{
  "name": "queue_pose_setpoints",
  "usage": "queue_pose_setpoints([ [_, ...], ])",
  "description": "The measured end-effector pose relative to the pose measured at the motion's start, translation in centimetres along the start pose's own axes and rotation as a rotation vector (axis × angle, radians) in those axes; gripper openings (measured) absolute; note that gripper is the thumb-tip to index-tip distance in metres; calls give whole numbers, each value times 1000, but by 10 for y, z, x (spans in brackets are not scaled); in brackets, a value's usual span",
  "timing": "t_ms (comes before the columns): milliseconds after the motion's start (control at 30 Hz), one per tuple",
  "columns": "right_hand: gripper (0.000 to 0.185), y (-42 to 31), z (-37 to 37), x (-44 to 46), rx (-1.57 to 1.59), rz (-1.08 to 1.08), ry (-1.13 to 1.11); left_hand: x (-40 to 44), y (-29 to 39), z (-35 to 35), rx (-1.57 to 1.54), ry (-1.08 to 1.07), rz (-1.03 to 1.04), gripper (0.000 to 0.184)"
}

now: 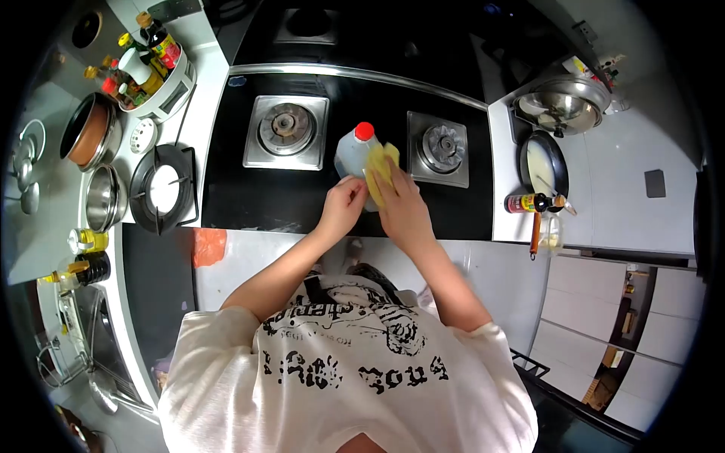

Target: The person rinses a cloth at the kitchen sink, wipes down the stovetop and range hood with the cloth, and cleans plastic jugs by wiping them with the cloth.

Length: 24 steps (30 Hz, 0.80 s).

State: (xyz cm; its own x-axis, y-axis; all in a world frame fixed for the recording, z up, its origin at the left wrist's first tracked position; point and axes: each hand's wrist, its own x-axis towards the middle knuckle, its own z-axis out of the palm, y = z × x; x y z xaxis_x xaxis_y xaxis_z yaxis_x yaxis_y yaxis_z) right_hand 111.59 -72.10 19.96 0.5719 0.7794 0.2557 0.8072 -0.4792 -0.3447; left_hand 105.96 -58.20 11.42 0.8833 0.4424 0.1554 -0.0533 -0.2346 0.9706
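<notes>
A pale bottle with a red cap is seen on the black cooktop, between the left burner and the right burner. Against its right side, a yellow cloth is held under the fingers of the right hand, which are closed over it. The left hand is placed at the bottle's lower left side, its fingers curled in towards the thumb; whether anything is pinched there cannot be told. On the white tabletop to the left, a round black pan stand is set near the cooktop, and condiment bottles are grouped in a white holder farther back. On the right, a frying pan, a dark sauce bottle and a glass jar are gathered, with a domed steel lid behind them.
</notes>
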Motion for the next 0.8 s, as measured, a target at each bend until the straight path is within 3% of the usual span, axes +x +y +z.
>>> queue_pose_setpoints([
  [167,54,8,-8,-31,138,153,-36,5,3,1,-81,26,53,11],
  [300,55,3,-6,22,41,-2,-36,1,-2,3,-49,0,42,12],
  [500,55,6,-18,-14,161,101,-58,0,-3,4,-135,33,-5,13],
  [667,56,6,-21,22,243,124,-135,1,-7,6,-87,43,42,14],
  [800,59,11,-14,5,180,42,-30,1,-5,5,-93,36,-2,14],
])
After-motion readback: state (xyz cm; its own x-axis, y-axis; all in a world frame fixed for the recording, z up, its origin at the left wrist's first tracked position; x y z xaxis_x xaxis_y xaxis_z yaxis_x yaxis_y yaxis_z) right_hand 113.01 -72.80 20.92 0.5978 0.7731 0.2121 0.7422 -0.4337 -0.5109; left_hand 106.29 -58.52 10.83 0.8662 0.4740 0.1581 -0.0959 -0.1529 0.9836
